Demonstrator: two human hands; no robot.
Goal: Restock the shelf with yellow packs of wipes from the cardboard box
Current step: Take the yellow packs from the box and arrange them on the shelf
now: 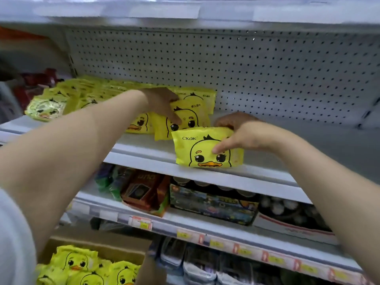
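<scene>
Centre frame, the right hand [242, 134] pinches the yellow duck-printed plastic wipes pack [205, 150] by its right end; it looks light, squashy and slick. The left hand [160, 103] steadies another shelved pack [193, 115] with straight fingers.

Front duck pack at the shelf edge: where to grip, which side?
Likely best: pinch the front pack across its top edge, thumb on the face, fingers behind, from above-right, as the right hand does. It stands upright on its long bottom edge; the left hand and another pack crowd its left.
</scene>
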